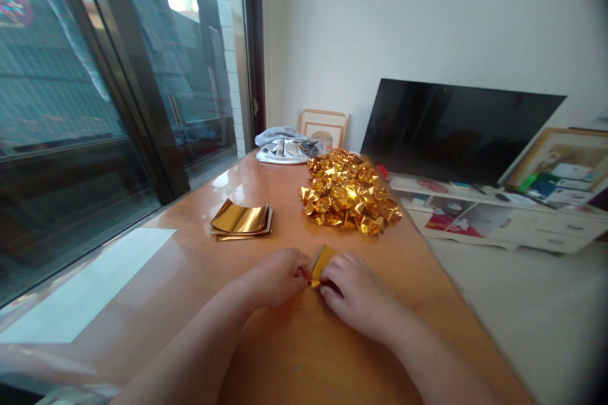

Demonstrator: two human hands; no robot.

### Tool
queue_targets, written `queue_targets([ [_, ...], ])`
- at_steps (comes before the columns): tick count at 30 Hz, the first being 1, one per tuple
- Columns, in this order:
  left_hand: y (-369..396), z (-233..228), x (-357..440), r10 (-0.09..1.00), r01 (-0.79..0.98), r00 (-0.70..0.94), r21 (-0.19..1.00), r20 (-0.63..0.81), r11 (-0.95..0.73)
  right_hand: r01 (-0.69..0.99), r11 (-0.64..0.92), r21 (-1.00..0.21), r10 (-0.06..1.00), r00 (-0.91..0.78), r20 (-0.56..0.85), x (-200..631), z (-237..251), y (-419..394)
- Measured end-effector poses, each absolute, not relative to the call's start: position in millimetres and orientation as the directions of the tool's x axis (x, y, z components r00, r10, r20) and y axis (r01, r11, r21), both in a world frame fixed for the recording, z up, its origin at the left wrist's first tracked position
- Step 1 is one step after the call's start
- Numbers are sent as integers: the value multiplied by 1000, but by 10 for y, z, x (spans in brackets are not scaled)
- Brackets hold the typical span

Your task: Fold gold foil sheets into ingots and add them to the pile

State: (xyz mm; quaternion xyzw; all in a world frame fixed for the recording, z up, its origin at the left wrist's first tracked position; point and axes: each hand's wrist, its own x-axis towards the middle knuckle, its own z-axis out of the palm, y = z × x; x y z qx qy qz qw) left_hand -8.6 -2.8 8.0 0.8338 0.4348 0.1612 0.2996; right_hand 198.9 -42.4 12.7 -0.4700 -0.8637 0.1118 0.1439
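Note:
Both my hands meet at the middle of the orange table (pixel 199 278). My left hand (pixel 278 275) and my right hand (pixel 356 291) pinch one small sheet of gold foil paper (pixel 322 261) between their fingertips, its upper edge folded and sticking up. Farther away to the left lies a stack of flat gold foil sheets (pixel 241 220). Behind the held sheet, a heap of several folded gold foil pieces (pixel 349 193) spreads across the table.
A grey and white bundle of cloth (pixel 285 145) lies at the table's far end before a picture frame (pixel 323 126). A dark television (pixel 456 130) stands on a low white cabinet (pixel 513 221) to the right. A glass sliding door (pixel 71 107) runs along the left.

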Motion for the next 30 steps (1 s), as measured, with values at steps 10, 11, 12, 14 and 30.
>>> queue_targets([
  [10,-34,69,-64,835,648,550,626,9,-434,751,523,-403,846,-513,144,2031,107,-359],
  [11,-35,75,-62,832,648,555,622,11,-440,749,525,-404,846,-514,146,2030,110,-362],
  [12,-35,80,-60,829,648,558,617,14,-447,748,528,-403,844,-516,146,2027,114,-367],
  [14,-34,80,-57,824,648,566,607,21,-460,746,534,-399,840,-523,147,2020,121,-375],
  [30,-53,137,-21,851,708,522,589,-64,-390,699,472,-536,880,-408,243,2021,-72,-193],
])
